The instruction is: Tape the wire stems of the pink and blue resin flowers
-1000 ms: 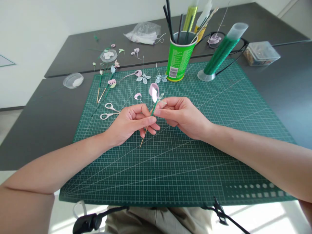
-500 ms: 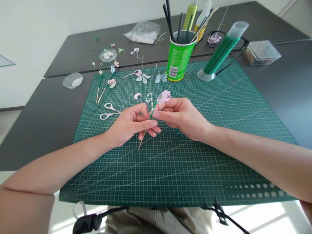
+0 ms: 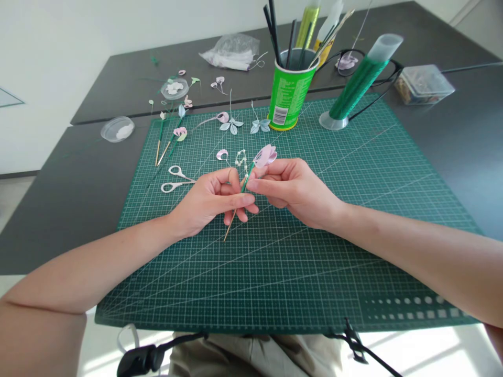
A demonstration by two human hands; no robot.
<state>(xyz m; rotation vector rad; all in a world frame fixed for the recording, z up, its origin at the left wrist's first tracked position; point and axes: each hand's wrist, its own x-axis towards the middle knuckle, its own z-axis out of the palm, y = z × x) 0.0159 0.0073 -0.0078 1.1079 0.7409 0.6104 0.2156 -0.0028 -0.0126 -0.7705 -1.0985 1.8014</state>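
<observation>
Between my hands a pale pink artificial flower [image 3: 265,156] tilts up to the right on a stem wrapped in green, with a bare gold-brown tip at the lower end. My left hand [image 3: 218,199] pinches the stem between thumb and fingers. Just below the petals, my right hand [image 3: 293,186] is closed, thumb and forefinger together on the upper green part of the stem. A sprig of small pale beads or buds [image 3: 241,157] shows just behind the stem. White-handled scissors [image 3: 175,180] lie left of my left hand, their blades hidden behind it.
A green cutting mat [image 3: 283,277] covers the table front. Beyond my hands stand a green can [image 3: 291,97] of sticks and a tube of green material [image 3: 356,89]. Blue flowers [image 3: 231,125], finished stems [image 3: 160,141], small dishes [image 3: 118,130] and a clear box [image 3: 424,85] lie around.
Almost nothing differs. Both hands keep the same grip on the flower's stem, and the flower has shifted very slightly to the right.
</observation>
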